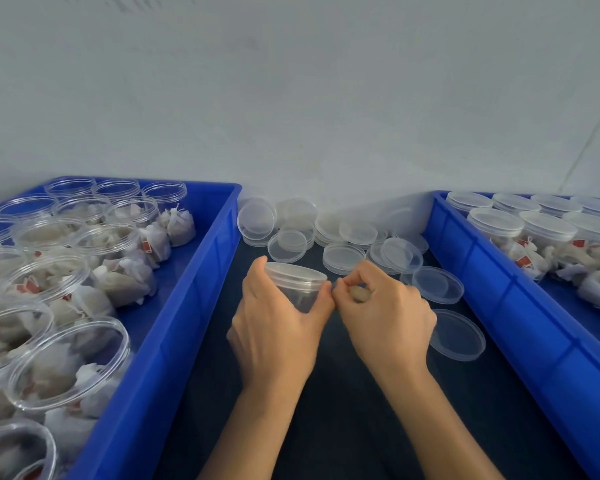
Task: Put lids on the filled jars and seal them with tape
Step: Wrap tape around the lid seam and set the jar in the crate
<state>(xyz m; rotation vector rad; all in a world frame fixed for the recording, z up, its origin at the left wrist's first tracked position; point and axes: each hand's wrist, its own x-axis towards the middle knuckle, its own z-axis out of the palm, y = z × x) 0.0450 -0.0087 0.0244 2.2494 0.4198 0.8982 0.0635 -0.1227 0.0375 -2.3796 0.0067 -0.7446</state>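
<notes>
Between the two blue trays, dead centre, I see the left hand wrapped round a lidded clear jar while, at its three o'clock, the right hand pinches something small (tape, probably); light, slick, thin-walled plastic, best gripped low round its body.

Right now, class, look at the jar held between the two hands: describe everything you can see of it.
The jar is clear plastic, round, with its clear lid already on, tilted slightly. It is held above the dark surface between the two blue trays. The left hand wraps its side in a firm grip; the right hand pinches something small at its rim edge. Its contents are hard to make out.
</notes>
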